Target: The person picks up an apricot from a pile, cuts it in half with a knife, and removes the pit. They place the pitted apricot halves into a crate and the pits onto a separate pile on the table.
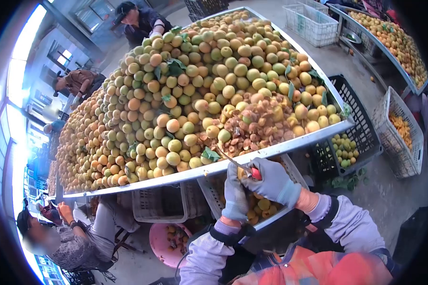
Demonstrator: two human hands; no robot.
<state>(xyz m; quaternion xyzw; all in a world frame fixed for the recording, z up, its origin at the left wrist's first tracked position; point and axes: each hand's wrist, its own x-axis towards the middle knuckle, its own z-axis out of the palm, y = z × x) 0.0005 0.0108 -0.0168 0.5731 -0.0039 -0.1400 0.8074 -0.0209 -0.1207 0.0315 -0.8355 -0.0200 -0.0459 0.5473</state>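
Observation:
My right hand (273, 180), in a grey glove, is closed around the red handle of a small knife (234, 160). The thin blade points up and left over the table's rim. Beside it, my gloved left hand (235, 194) is closed on an apricot (243, 172), mostly hidden between the two hands. Just beyond the hands is a heap of pits and brown scraps (259, 124) among whole apricots (190, 85). Below my hands, a crate (297, 175) holds more apricots.
The table's metal rim (185, 176) runs in front of me. Black crate (361, 118) with green fruit and white crate (402, 159) with orange pieces stand right. A pink basin (159, 244) is lower left. Co-workers (140, 23) are around the table; another fruit table (390, 38) is far right.

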